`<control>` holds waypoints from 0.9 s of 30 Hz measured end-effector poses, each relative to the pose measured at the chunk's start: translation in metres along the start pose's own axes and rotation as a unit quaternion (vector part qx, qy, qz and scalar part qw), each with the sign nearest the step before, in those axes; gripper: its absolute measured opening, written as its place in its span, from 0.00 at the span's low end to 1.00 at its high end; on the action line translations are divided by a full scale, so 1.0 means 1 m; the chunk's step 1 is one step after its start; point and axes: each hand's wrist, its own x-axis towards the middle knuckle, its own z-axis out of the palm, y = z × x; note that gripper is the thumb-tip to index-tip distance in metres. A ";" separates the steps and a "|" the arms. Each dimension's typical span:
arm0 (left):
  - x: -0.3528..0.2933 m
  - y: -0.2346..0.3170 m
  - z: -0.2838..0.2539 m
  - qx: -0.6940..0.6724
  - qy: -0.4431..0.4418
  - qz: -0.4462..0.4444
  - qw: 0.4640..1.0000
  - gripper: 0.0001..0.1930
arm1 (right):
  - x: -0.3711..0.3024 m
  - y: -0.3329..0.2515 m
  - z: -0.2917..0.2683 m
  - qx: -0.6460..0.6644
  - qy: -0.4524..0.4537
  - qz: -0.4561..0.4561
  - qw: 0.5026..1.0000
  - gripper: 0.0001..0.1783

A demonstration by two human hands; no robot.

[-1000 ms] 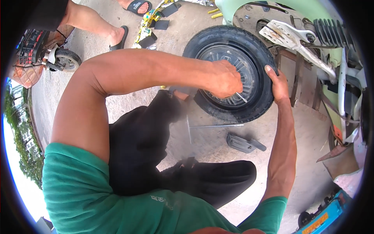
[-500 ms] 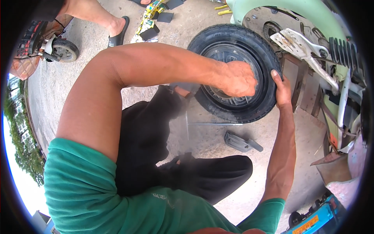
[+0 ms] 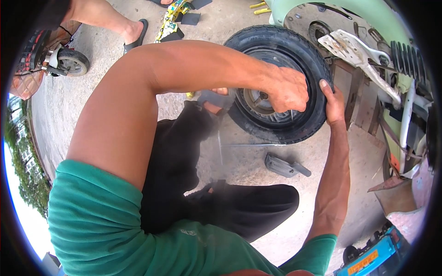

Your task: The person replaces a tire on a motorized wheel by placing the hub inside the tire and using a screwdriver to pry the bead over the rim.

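Observation:
A black scooter wheel [image 3: 271, 33], a tyre on a dark rim, stands in front of me, leaning toward the scooter. Its grey metal hub [image 3: 258, 100] shows partly beneath my left forearm. My left hand [image 3: 288, 89] is a fist over the right part of the rim. A thin metal tip sticks out below it; the rest of that tool is hidden in the fist. On the tyre's right side rests my right hand [image 3: 335, 105], thumb on the sidewall and fingers wrapped behind the tread, out of sight.
A long thin metal rod [image 3: 251, 145] and a dark grey pedal-like part [image 3: 283, 166] lie near the wheel. The pale green scooter body [image 3: 317, 8] with its metal stand [image 3: 354, 46] is at right. A person's sandalled foot [image 3: 135, 34] is at the upper left.
My left fist has shifted slightly right across the rim, and more of the hub shows now. My right hand keeps its place on the tyre.

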 end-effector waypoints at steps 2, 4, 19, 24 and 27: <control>0.004 0.002 0.000 -0.015 -0.006 -0.004 1.000 0.09 | -0.001 -0.002 0.000 -0.003 0.005 0.000 1.000 0.31; 0.006 0.006 -0.004 -0.016 -0.030 -0.035 0.999 0.09 | 0.001 0.001 -0.001 -0.007 0.006 0.003 1.000 0.31; 0.024 0.105 0.007 -0.688 -0.154 -0.490 0.513 0.15 | -0.003 0.013 -0.006 0.015 -0.009 -0.020 1.000 0.33; 0.044 0.147 0.051 -0.697 -0.028 -0.542 0.468 0.06 | -0.014 0.019 -0.009 -0.019 0.008 -0.026 0.999 0.36; 0.047 0.166 0.077 -0.668 0.020 -0.547 0.505 0.07 | -0.017 0.016 -0.006 -0.014 0.001 -0.028 1.000 0.37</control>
